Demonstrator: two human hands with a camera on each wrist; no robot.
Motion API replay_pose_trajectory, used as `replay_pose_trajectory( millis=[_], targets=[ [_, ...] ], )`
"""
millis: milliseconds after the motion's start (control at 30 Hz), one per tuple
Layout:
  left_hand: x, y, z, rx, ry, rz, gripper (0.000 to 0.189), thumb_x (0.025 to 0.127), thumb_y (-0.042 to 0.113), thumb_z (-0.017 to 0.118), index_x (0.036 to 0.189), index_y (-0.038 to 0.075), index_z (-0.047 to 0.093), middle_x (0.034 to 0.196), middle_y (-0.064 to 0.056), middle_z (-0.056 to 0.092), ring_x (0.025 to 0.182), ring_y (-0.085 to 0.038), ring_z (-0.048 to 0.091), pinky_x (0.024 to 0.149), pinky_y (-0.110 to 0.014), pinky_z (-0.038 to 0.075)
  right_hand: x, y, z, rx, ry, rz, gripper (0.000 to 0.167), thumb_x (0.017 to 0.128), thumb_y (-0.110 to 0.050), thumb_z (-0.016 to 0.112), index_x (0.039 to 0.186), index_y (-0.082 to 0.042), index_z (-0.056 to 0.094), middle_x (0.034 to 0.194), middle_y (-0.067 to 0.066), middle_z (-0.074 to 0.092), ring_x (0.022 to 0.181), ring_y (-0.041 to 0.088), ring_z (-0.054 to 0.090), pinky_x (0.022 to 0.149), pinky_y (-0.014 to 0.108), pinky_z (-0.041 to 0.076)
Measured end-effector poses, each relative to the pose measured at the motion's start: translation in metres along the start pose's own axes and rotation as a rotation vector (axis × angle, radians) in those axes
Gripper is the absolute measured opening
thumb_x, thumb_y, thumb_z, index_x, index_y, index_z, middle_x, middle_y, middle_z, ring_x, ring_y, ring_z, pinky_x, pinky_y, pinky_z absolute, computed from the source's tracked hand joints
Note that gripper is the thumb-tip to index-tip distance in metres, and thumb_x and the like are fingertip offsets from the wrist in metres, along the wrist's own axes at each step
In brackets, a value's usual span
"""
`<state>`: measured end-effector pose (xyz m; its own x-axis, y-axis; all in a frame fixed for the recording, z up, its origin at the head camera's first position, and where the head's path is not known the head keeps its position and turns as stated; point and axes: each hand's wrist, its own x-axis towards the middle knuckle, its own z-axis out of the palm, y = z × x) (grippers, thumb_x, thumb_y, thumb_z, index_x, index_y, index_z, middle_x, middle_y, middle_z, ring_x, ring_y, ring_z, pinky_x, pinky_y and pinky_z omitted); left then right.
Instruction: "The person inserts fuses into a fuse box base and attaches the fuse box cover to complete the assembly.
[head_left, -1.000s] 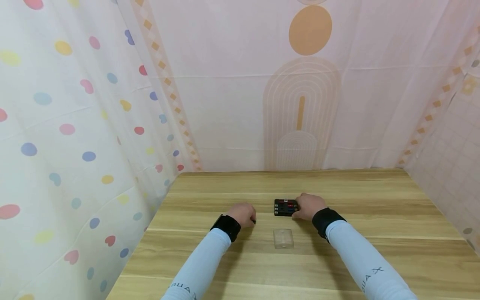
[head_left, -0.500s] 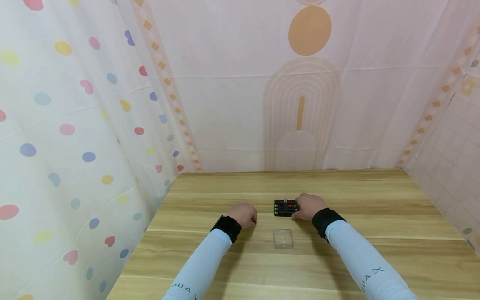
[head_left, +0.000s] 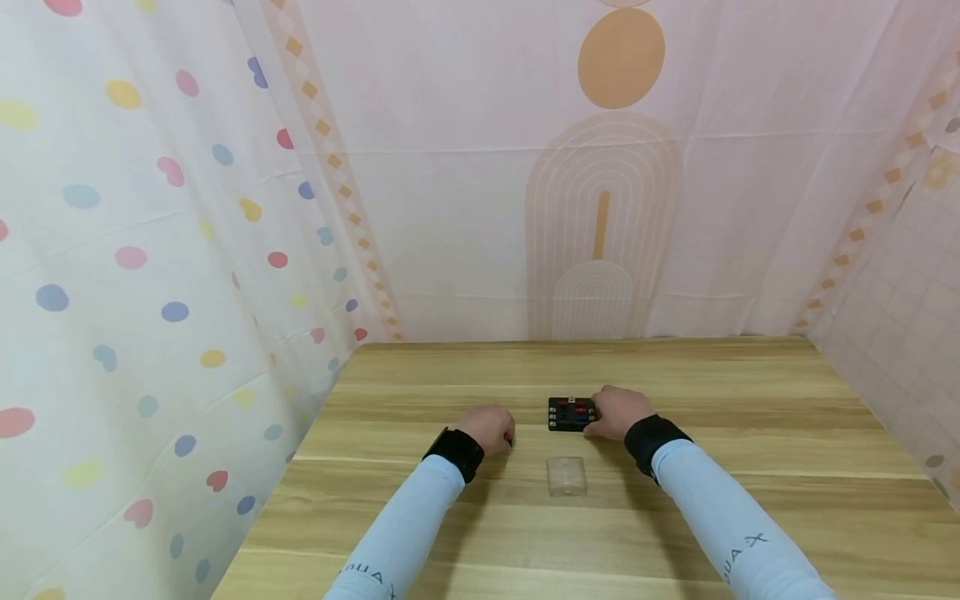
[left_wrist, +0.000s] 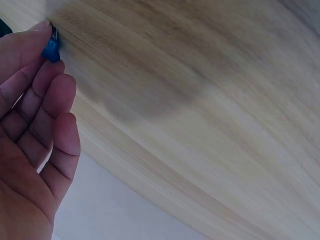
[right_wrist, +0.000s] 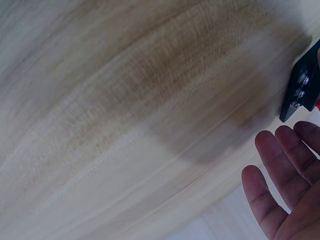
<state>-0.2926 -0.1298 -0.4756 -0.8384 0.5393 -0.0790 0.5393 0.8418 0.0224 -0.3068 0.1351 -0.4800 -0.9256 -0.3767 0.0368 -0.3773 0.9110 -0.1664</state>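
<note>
A black fuse box [head_left: 566, 416] with red and blue fuses and silver screw terminals lies on the wooden table. My right hand [head_left: 621, 412] holds it by its right end, with thumb and fingers at its near and far sides. In the right wrist view, part of the fuse box [right_wrist: 302, 85] shows at the edge, and the other fingers [right_wrist: 265, 195] are loosely bent. To the left, my left hand [head_left: 487, 428] pinches a small blue blade fuse [left_wrist: 51, 50] between thumb and fingertips, apart from the box. Its remaining fingers [left_wrist: 66, 132] curl loosely.
A clear plastic cover [head_left: 566, 477] lies on the table [head_left: 675, 533] just in front of the fuse box. Behind the table hangs a patterned curtain [head_left: 465, 233], and a dotted curtain [head_left: 150, 350] hangs along the left side.
My left hand has shifted very slightly to the right with the fuse. The right hand, the fuse box and the cover stay where they were.
</note>
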Motion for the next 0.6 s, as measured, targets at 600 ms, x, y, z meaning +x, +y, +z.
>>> replay_pose_trajectory(
  millis=[600],
  targets=[
    [-0.0016, 0.0024, -0.0053, -0.043, -0.011, -0.029, 0.011, 0.080, 0.007, 0.080, 0.080, 0.018, 0.076, 0.079, 0.010, 0.068, 0.072, -0.004, 0.060, 0.066, -0.021, 0.050, -0.0022, -0.0044, -0.0029, -0.008, -0.014, -0.003, 0.047, 0.077, -0.042, 0.083, 0.102, -0.004, 0.071, 0.088, 0.005, 0.064, 0.073, 0.016, 0.056, 0.069, 0.037, 0.052]
  ],
)
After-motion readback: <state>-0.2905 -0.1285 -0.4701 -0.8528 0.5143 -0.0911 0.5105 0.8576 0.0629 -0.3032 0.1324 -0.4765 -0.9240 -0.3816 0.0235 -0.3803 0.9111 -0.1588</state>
